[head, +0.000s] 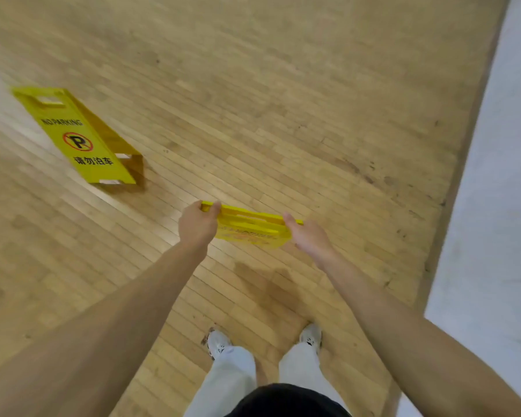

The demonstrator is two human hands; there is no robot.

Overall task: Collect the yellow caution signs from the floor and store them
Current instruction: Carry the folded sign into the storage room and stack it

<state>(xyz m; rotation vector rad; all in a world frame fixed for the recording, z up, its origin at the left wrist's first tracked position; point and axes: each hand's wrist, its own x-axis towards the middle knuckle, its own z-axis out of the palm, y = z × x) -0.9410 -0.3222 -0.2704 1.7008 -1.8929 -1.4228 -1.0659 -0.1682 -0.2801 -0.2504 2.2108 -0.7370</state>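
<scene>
I hold a folded yellow caution sign in front of me, above the wooden floor, seen from its top edge with the handle slots up. My left hand grips its left end. My right hand holds its right end with the thumb over the top edge. A second yellow sign, marked NO PARKING with a crossed-out P, stands opened as an A-frame on the floor to the far left, well beyond arm's reach.
The wooden plank floor stretches ahead and to the left. A dark baseboard strip and a pale grey wall run along the right side. My feet in white shoes stand below the held sign.
</scene>
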